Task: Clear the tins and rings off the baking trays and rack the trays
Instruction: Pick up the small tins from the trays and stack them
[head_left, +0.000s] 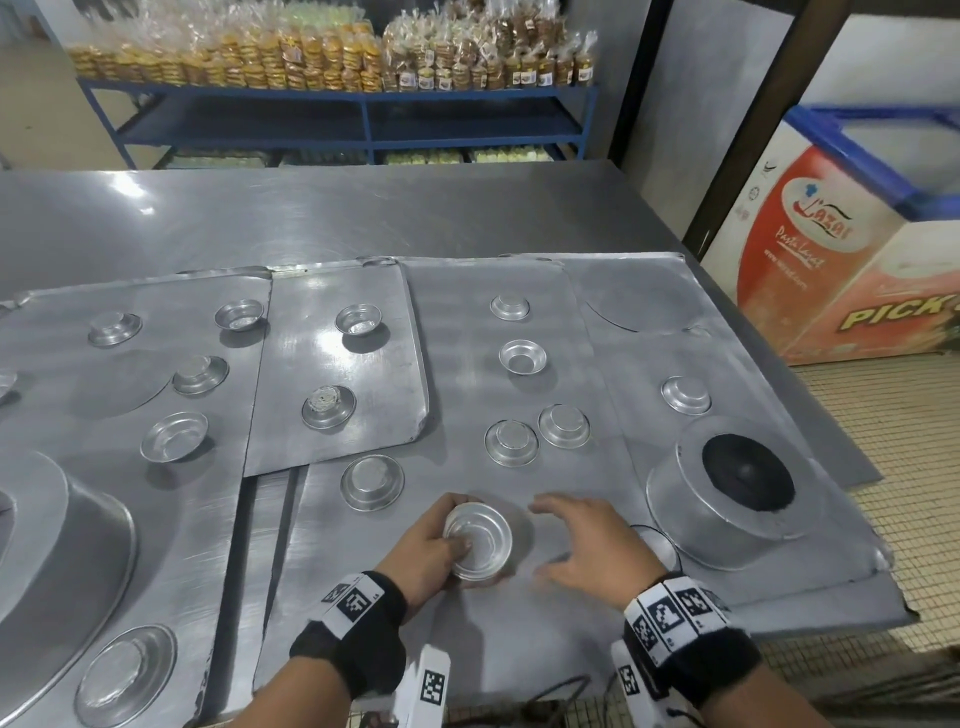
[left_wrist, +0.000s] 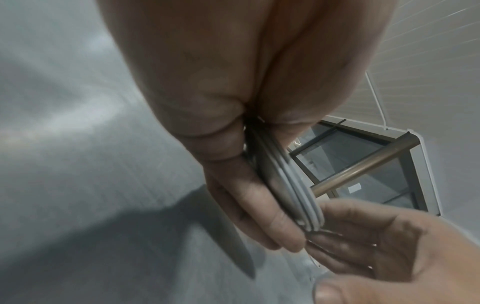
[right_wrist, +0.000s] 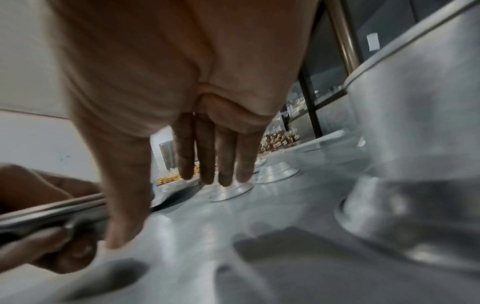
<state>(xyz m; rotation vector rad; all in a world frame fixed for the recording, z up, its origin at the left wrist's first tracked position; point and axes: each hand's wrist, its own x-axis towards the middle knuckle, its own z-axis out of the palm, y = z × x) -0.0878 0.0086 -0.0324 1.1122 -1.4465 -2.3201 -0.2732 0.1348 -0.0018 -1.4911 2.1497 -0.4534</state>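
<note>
My left hand (head_left: 441, 545) grips a small nested stack of round aluminium tins (head_left: 479, 540), thumb inside the top one, just above the near middle tray (head_left: 395, 639). The left wrist view shows the stack's stacked rims (left_wrist: 293, 197) edge-on between my fingers. My right hand (head_left: 582, 545) hovers open to the right of the stack, fingers spread over the tray and holding nothing. Several small tins lie scattered on the trays, some upside down, such as a pair (head_left: 537, 435) ahead of my hands and one (head_left: 372, 482) to the left. A large upturned tin (head_left: 727, 488) stands at the right.
Several flat metal trays overlap on a steel table (head_left: 311, 208). A big round pan (head_left: 62, 540) sits at the near left. Blue shelving (head_left: 337, 109) with bagged baked goods stands behind. Cardboard boxes (head_left: 831, 260) sit on the floor at the right, past the table's edge.
</note>
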